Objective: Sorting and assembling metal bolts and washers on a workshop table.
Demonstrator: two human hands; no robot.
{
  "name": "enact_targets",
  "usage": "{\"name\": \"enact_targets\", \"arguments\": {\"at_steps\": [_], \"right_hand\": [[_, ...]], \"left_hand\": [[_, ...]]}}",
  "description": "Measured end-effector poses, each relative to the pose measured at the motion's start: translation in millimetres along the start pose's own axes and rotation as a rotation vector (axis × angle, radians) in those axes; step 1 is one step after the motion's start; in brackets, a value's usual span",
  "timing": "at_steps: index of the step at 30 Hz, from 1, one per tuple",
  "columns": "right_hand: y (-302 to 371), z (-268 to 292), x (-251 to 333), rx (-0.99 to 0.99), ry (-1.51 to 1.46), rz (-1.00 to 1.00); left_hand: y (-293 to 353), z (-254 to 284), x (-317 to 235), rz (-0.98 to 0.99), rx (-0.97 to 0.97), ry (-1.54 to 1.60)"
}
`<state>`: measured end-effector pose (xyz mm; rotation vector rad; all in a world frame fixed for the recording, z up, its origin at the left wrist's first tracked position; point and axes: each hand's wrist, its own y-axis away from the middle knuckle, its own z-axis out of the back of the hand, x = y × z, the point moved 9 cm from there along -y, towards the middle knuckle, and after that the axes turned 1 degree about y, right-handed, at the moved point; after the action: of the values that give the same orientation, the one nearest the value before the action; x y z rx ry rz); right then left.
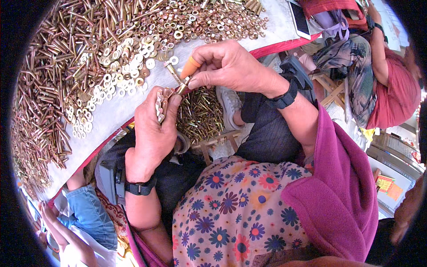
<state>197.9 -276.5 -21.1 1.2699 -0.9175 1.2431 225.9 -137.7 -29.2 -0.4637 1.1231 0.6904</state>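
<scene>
In front of me, over the table's edge, my right hand pinches a brass-coloured bolt between thumb and index finger, which wears an orange finger cover. The bolt is tilted, its head up to the left and its lower end by my left fingertips. A ring-like piece, a nut or washer, sits around the shank at my right thumb; which one I cannot tell. My left hand is closed round several nuts stacked in a row, its thumb raised toward the bolt's lower end.
Heaped bolts, pale washers and nuts cover much of the table. Below my hands stands a container of bolts. A phone lies at the table's right edge. Other people sit at right and lower left.
</scene>
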Motion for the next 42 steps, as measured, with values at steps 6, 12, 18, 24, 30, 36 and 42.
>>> {"name": "enact_targets", "arguments": {"at_steps": [6,12,18,24,30,36,42], "right_hand": [[1,-3,-7,-0.008,-0.067,-0.009],[3,-1,-1,-0.013,-0.074,0.038],[5,-2,14,0.041,-0.115,0.168],[6,-1,7,0.013,-0.106,0.052],[4,-1,-4,-0.064,0.079,0.040],[4,0,-7,-0.082,0.140,-0.014],[1,1,-5,-0.071,-0.101,-0.010]], "left_hand": [[-1,0,-2,-0.002,-0.028,0.039],[2,-2,3,0.065,0.031,0.074],[14,-14,20,0.343,0.157,0.389],[14,-15,20,0.321,0.135,0.414],[5,-8,10,0.100,0.010,0.147],[2,-5,0,0.002,-0.010,0.012],[3,-4,8,0.120,0.022,0.166]]}}
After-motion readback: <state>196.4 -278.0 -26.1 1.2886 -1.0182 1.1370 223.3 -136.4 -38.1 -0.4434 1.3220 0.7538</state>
